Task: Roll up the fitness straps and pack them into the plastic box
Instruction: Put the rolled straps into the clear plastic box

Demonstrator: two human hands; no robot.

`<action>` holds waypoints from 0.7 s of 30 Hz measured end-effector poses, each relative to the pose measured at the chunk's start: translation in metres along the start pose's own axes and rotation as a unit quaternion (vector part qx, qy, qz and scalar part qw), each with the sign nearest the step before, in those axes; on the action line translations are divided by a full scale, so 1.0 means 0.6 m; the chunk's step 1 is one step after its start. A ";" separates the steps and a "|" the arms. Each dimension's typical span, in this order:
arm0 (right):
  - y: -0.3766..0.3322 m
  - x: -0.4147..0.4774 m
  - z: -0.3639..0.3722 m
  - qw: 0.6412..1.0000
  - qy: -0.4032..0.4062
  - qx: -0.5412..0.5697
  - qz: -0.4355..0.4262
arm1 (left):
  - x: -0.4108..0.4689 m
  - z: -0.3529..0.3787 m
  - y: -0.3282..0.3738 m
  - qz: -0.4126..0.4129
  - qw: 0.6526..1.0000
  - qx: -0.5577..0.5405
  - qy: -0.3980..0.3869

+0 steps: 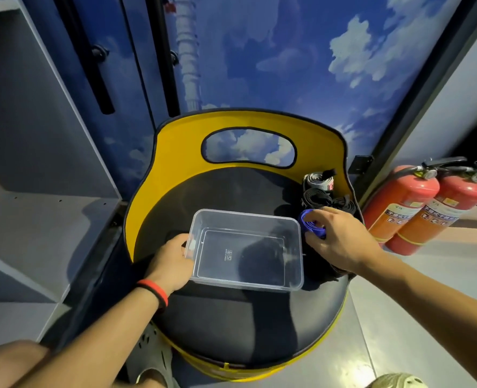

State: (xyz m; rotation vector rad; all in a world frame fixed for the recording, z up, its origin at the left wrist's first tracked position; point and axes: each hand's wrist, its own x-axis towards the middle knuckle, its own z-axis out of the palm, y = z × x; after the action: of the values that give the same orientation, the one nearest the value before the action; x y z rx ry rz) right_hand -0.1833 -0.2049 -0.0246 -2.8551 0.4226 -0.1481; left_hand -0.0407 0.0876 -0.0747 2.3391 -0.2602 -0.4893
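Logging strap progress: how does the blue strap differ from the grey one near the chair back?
The blue strap is gripped by the right hand; the grey strap lies untouched. The blue strap sits right beside the plastic box; the grey strap lies farther back, against the yellow chair back. The blue strap looks plain; the grey strap shows a red-and-white label. Both look rolled, and neither is in the box.

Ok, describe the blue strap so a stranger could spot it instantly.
Find the yellow-backed chair; a clear plastic box sits on its seat. Right of the box, the right hand grips the blue strap, the only blue roll beside black straps and a grey one.
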 end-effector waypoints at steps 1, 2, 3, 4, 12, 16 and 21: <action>0.010 -0.011 -0.006 1.000 -0.016 -0.023 -0.007 | -0.002 0.001 0.001 0.000 1.000 0.001 -0.002; 0.020 -0.022 -0.008 0.998 -0.034 -0.055 -0.016 | -0.003 0.001 0.001 -0.001 1.000 0.004 -0.004; 0.029 -0.035 -0.007 0.993 -0.055 -0.096 -0.028 | -0.005 0.002 0.001 -0.002 1.000 0.006 -0.004; 0.039 -0.048 -0.001 0.987 -0.073 -0.140 -0.041 | -0.006 0.002 0.001 -0.004 1.000 0.008 -0.004; 0.078 -0.079 0.023 0.974 -0.074 -0.209 -0.053 | -0.017 0.000 -0.006 -0.025 1.000 0.012 -0.008; 0.068 -0.072 0.026 0.981 -0.107 -0.154 -0.044 | -0.026 -0.002 -0.007 -0.032 0.999 0.005 -0.020; 0.031 -0.055 -0.008 0.984 -0.059 -0.160 -0.050 | -0.030 -0.004 -0.007 -0.010 1.000 0.016 -0.023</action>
State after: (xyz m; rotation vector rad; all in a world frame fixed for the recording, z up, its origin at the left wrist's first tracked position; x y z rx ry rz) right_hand -0.2207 -0.2132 -0.0266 -3.1808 0.3013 0.0775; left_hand -0.0559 0.0978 -0.0712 2.3662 -0.2698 -0.5535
